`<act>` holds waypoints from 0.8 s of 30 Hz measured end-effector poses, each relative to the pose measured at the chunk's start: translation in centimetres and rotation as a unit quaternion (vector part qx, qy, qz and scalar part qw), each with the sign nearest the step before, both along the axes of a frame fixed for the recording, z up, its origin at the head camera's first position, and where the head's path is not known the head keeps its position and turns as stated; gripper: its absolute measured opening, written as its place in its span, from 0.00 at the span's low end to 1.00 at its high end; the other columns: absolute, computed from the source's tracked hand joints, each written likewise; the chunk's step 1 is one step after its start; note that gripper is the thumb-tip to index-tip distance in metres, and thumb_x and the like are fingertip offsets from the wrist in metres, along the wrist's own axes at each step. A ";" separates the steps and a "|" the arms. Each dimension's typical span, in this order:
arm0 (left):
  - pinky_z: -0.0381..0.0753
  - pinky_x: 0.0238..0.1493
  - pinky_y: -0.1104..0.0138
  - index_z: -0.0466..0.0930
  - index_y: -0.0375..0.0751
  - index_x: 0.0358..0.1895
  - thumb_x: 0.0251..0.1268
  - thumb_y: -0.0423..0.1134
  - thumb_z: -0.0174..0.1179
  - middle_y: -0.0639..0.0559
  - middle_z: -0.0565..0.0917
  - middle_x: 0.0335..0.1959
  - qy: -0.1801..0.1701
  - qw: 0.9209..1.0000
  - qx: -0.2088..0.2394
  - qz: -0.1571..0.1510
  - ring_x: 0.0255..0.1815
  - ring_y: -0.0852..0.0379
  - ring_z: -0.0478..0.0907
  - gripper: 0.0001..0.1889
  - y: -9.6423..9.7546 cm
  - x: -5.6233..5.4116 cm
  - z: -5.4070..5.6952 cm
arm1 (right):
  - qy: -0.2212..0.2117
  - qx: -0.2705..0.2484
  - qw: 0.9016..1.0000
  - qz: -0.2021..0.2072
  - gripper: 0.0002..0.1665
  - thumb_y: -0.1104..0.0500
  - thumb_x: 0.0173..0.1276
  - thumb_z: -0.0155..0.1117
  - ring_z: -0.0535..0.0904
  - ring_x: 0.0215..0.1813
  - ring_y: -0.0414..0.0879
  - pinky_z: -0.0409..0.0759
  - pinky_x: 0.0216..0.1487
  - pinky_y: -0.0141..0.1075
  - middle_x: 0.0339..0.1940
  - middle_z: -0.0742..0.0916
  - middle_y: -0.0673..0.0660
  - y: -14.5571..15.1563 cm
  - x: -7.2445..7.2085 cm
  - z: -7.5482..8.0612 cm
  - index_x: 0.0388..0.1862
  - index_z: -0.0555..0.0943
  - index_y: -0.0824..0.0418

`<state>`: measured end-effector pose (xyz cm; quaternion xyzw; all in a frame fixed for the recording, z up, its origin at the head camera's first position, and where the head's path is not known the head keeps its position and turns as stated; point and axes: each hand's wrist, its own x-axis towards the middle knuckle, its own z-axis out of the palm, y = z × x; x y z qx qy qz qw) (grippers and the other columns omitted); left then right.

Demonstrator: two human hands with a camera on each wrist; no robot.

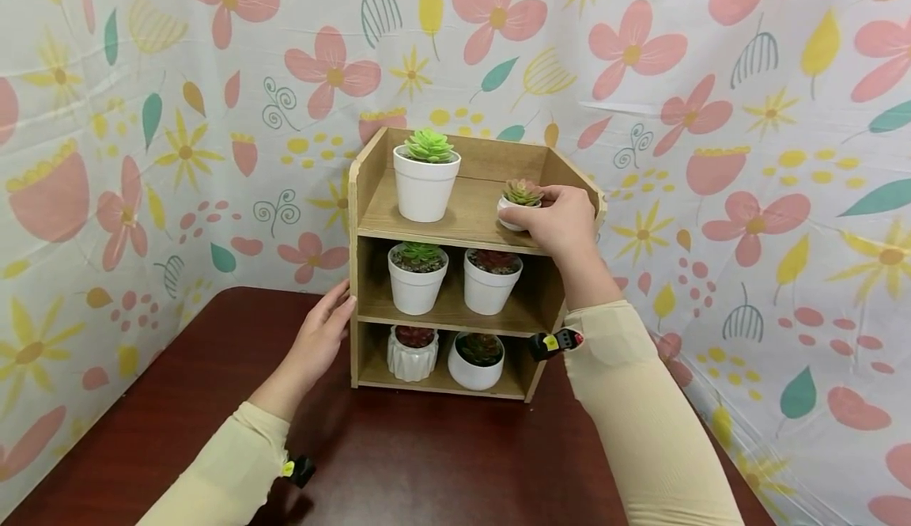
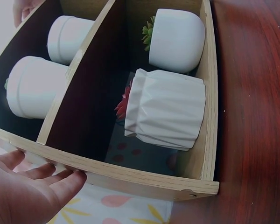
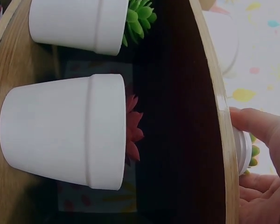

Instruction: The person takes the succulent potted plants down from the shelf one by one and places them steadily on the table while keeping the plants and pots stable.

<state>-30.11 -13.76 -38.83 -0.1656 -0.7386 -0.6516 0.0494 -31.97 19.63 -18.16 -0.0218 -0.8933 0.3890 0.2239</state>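
Right hand point(image 1: 562, 217) grips small pot point(image 1: 518, 208) with pinkish succulent, fingers curled round its rim, at the front right corner of the shelf unit's point(image 1: 370, 194) top shelf, close to the front edge. Left hand point(image 1: 323, 334) lies flat against the unit's left side wall near the middle shelf, fingers straight, gripping nothing. Big white pot point(image 1: 425, 184) with green plant stands at the left of the top shelf, well apart from the small one. Two pots sit on the middle shelf, two on the bottom. Risk: the small pot sits near the front edge, so a careless release could tip it off onto the dark table point(image 1: 427, 463). A push on the light unit could slide it or rock the pots.
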 end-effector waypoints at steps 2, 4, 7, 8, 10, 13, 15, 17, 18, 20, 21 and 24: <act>0.59 0.76 0.34 0.47 0.50 0.85 0.84 0.59 0.42 0.41 0.53 0.85 -0.001 1.000 -0.001 -0.002 0.84 0.37 0.53 0.35 0.0 0.1 0.1 | 0.001 -0.002 1.000 0.001 0.35 0.42 0.54 0.79 0.78 0.51 0.52 0.77 0.49 0.41 0.48 0.84 0.59 0.1 0.0 0.0 0.54 0.86 0.62; 0.58 0.77 0.34 0.47 0.50 0.85 0.84 0.59 0.42 0.41 0.52 0.85 -0.002 1.000 -0.001 -0.003 0.84 0.37 0.53 0.36 0.0 0.1 0.2 | 0.001 -0.004 1.000 0.000 0.35 0.41 0.54 0.79 0.77 0.51 0.52 0.77 0.49 0.42 0.48 0.84 0.59 0.2 -0.1 -0.1 0.54 0.86 0.62; 0.58 0.76 0.34 0.46 0.50 0.85 0.84 0.59 0.42 0.40 0.52 0.85 -0.002 1.000 -0.001 -0.003 0.84 0.37 0.53 0.36 0.0 0.1 0.3 | 0.001 -0.009 1.000 0.002 0.35 0.41 0.54 0.79 0.77 0.51 0.52 0.77 0.49 0.41 0.48 0.84 0.58 0.2 -0.1 -0.1 0.54 0.86 0.62; 0.58 0.76 0.34 0.46 0.49 0.85 0.84 0.59 0.42 0.40 0.52 0.85 -0.002 1.000 0.000 -0.003 0.84 0.37 0.53 0.36 0.0 0.1 0.2 | 0.001 -0.009 1.000 0.003 0.35 0.41 0.54 0.80 0.77 0.51 0.51 0.76 0.48 0.41 0.48 0.84 0.58 0.2 -0.1 -0.1 0.54 0.86 0.62; 0.58 0.77 0.34 0.46 0.49 0.85 0.84 0.58 0.41 0.40 0.52 0.85 -0.003 1.000 0.000 -0.004 0.84 0.37 0.52 0.36 0.0 0.1 0.2 | 0.001 -0.008 1.000 0.004 0.35 0.41 0.53 0.80 0.77 0.51 0.51 0.76 0.48 0.41 0.48 0.84 0.59 0.2 0.0 -0.1 0.54 0.86 0.62; 0.58 0.77 0.35 0.46 0.49 0.85 0.84 0.58 0.41 0.40 0.51 0.85 -0.004 1.000 0.000 -0.004 0.84 0.37 0.52 0.36 -0.1 0.2 0.2 | 0.000 -0.005 1.000 0.007 0.36 0.41 0.53 0.80 0.76 0.52 0.52 0.75 0.47 0.40 0.50 0.84 0.59 0.1 -0.1 -0.1 0.55 0.86 0.62; 0.58 0.77 0.34 0.45 0.48 0.85 0.84 0.58 0.41 0.40 0.51 0.85 -0.004 1.000 0.002 -0.004 0.84 0.37 0.52 0.36 -0.1 0.2 0.2 | 0.002 -0.003 1.000 0.009 0.37 0.41 0.53 0.80 0.76 0.53 0.52 0.75 0.48 0.41 0.51 0.84 0.59 0.1 -0.1 0.0 0.56 0.86 0.62; 0.58 0.77 0.34 0.45 0.49 0.85 0.84 0.58 0.41 0.40 0.51 0.85 -0.004 1.000 0.003 -0.002 0.84 0.37 0.52 0.36 -0.2 0.2 0.2 | 0.002 -0.003 1.000 0.014 0.37 0.41 0.53 0.81 0.76 0.54 0.52 0.76 0.49 0.41 0.52 0.84 0.60 0.1 -0.1 0.1 0.57 0.86 0.61; 0.58 0.77 0.34 0.45 0.49 0.85 0.84 0.58 0.41 0.40 0.51 0.85 -0.004 1.000 0.003 -0.002 0.84 0.37 0.52 0.36 -0.2 0.1 0.2 | 0.002 -0.004 1.000 0.016 0.38 0.41 0.53 0.81 0.76 0.54 0.52 0.76 0.50 0.42 0.53 0.84 0.60 0.1 -0.2 0.1 0.58 0.86 0.61; 0.58 0.77 0.34 0.45 0.49 0.85 0.84 0.59 0.42 0.40 0.51 0.85 -0.005 1.000 0.005 -0.002 0.84 0.37 0.51 0.36 -0.2 0.0 0.1 | -0.003 -0.007 1.000 0.020 0.39 0.41 0.53 0.81 0.76 0.55 0.52 0.76 0.52 0.42 0.54 0.83 0.60 0.1 -0.2 0.2 0.60 0.85 0.61; 0.58 0.77 0.34 0.45 0.49 0.85 0.84 0.59 0.42 0.40 0.51 0.85 -0.005 1.000 0.004 -0.003 0.84 0.37 0.51 0.36 -0.2 0.0 0.1 | -0.007 -0.009 1.000 0.021 0.39 0.41 0.53 0.81 0.76 0.55 0.52 0.76 0.53 0.42 0.55 0.83 0.60 0.2 -0.1 0.3 0.61 0.85 0.61; 0.58 0.77 0.35 0.45 0.49 0.85 0.84 0.58 0.42 0.40 0.51 0.85 -0.006 1.000 0.003 -0.005 0.84 0.37 0.52 0.36 -0.1 -0.2 0.0 | -0.015 -0.020 0.999 0.026 0.40 0.42 0.54 0.81 0.75 0.57 0.52 0.77 0.56 0.44 0.59 0.81 0.61 0.3 0.0 0.4 0.63 0.83 0.61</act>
